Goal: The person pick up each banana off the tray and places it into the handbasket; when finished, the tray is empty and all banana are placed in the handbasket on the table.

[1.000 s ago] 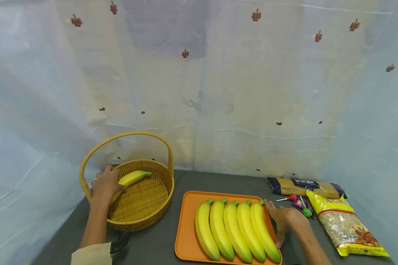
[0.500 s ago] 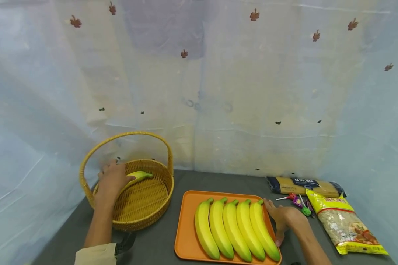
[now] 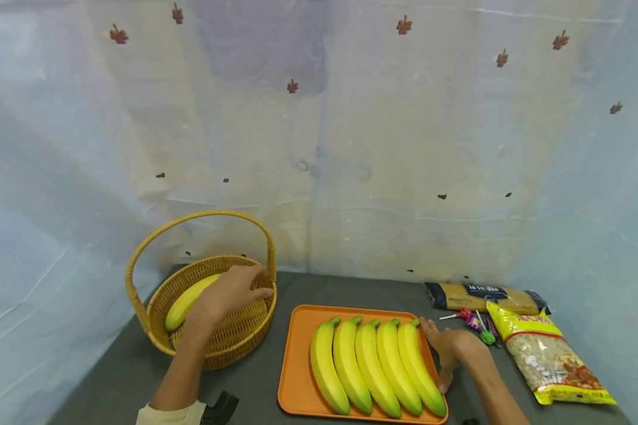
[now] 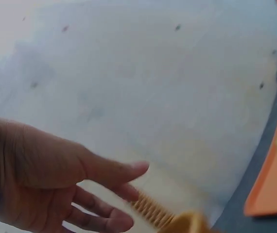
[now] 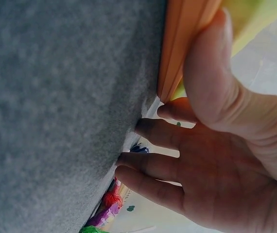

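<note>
Banana (image 3: 187, 301) lies in the basket (image 3: 234, 342) at about 9 o'clock of the table (image 3: 266, 383), and the left hand (image 3: 227, 295) hovers over it with fingers loosely spread, holding nothing. The right hand (image 3: 453, 348), also relaxed, rests against the tray (image 3: 298, 354) edge at 3 o'clock. By my judgement one banana is moved; five bananas (image 3: 374, 366) on the tray are left.

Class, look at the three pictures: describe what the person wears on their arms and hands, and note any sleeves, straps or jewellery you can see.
Both hands are bare, with no gloves or rings in view. The left hand leads to a bare forearm ending in a pale beige sleeve, with a dark strap or clip beside it. The right hand has a bare forearm; no sleeve shows.
</note>
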`<state>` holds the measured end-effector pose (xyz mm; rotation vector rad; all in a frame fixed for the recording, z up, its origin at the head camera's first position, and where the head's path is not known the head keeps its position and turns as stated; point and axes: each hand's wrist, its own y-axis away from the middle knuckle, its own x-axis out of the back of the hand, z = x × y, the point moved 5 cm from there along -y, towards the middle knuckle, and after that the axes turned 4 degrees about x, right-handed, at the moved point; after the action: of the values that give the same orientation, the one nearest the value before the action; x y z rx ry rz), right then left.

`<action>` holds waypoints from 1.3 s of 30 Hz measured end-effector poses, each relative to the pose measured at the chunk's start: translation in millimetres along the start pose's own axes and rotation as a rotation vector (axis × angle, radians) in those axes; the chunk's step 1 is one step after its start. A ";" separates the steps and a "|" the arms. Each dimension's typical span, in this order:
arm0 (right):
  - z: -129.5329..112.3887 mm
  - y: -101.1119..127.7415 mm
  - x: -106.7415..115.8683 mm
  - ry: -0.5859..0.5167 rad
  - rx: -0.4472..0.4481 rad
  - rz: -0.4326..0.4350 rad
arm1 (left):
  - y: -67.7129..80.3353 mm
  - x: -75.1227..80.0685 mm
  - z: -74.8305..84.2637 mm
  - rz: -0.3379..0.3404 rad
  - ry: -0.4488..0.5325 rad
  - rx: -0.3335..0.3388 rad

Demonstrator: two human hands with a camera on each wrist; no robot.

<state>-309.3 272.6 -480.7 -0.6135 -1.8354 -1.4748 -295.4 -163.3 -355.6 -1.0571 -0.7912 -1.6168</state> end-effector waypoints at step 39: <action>-4.1 -0.5 0.9 -0.008 -0.027 0.024 | -25.4 -130.2 71.0 -0.356 0.050 0.069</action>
<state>-309.3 268.4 -479.9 -0.6535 -1.8106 -1.4853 -287.1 -43.5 -446.2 -0.8568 -1.0382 -1.8900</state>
